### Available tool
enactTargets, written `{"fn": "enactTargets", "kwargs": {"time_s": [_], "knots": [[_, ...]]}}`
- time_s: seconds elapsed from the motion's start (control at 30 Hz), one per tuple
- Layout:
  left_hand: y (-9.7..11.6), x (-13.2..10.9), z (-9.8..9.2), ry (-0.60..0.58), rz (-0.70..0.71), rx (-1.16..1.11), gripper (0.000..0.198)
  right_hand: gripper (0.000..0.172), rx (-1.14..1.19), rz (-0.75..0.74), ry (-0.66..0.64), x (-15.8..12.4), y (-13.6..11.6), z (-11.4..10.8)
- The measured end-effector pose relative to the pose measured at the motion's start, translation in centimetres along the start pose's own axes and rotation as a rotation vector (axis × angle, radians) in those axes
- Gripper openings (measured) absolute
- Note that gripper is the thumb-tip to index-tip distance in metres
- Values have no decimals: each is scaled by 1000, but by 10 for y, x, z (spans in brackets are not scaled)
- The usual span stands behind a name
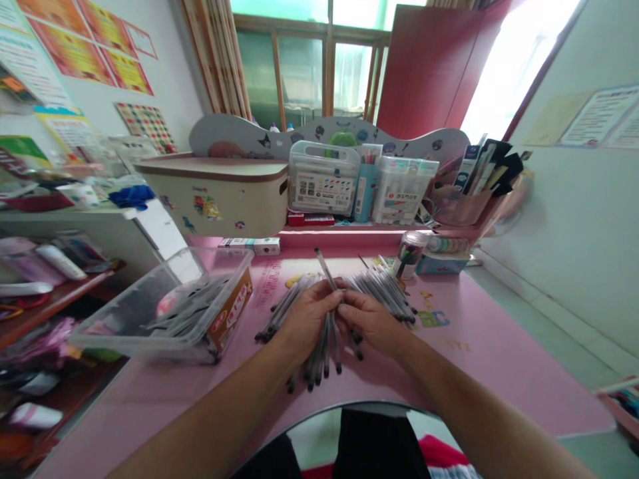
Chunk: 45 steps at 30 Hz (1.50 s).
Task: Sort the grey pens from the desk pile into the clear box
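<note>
My left hand (pixel 312 313) is closed round several thin clear pens (pixel 319 359) with black ends, which fan downward beneath the fingers over the desk. A single pen (pixel 324 265) points up between both hands. My right hand (pixel 369 318) meets the left at the fingertips, its fingers closed by the same pens; how its grip is shared is partly hidden. One pile of similar pens (pixel 279 309) lies left of my hands, and another row of pens (pixel 394 296) lies to the right.
A clear plastic bin (pixel 144 342) holding more pens stands on the pink desk (pixel 499 346) at left. At the back are a lidded cream box (pixel 239 199), a marker case (pixel 324 179) and a pink pen holder (pixel 459 203). A clear jar (pixel 412 249) stands at right.
</note>
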<state>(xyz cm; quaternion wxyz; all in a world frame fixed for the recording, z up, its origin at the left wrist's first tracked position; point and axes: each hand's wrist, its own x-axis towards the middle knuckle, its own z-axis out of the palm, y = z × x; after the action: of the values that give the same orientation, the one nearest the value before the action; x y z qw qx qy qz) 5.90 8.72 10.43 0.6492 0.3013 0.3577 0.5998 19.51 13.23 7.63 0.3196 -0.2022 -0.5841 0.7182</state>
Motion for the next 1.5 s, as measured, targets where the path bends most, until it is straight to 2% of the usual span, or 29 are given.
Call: {"fn": "enactTargets", "kwargs": {"time_s": [0.13, 0.33, 0.4, 0.6, 0.77, 0.93, 1.07, 1.13, 1.23, 1.33, 1.5], "knots": [[4, 5, -12, 69, 195, 73, 13, 27, 18, 82, -66, -2, -3, -3], [8, 2, -16, 66, 283, 413, 11, 16, -105, 64, 45, -2, -10, 1], [8, 1, -16, 51, 293, 447, 11, 21, -108, 58, 54, -2, -9, 3], [6, 2, -20, -14, 274, 332, 12, 38, 101, 200, -47, -3, -9, 4], [8, 1, -20, -46, 246, 284, 11, 37, 245, 289, -104, -5, -12, 4], [10, 3, -23, -46, 201, 213, 15, 39, 263, 353, -131, -6, -8, 5], [15, 5, -26, 5, 227, 134, 23, 44, 219, 321, -58, -3, -7, -1], [17, 5, -27, -27, 221, 130, 33, 43, 189, 256, -3, -1, -8, -4], [17, 3, -28, -130, 115, 123, 48, 39, 142, 160, 103, 0, -12, -6], [14, 1, -30, -236, -11, 101, 38, 39, 122, 105, 202, 1, -13, -6], [10, 1, -35, -330, -132, 49, 16, 46, 104, 101, 246, 4, -12, -10]]}}
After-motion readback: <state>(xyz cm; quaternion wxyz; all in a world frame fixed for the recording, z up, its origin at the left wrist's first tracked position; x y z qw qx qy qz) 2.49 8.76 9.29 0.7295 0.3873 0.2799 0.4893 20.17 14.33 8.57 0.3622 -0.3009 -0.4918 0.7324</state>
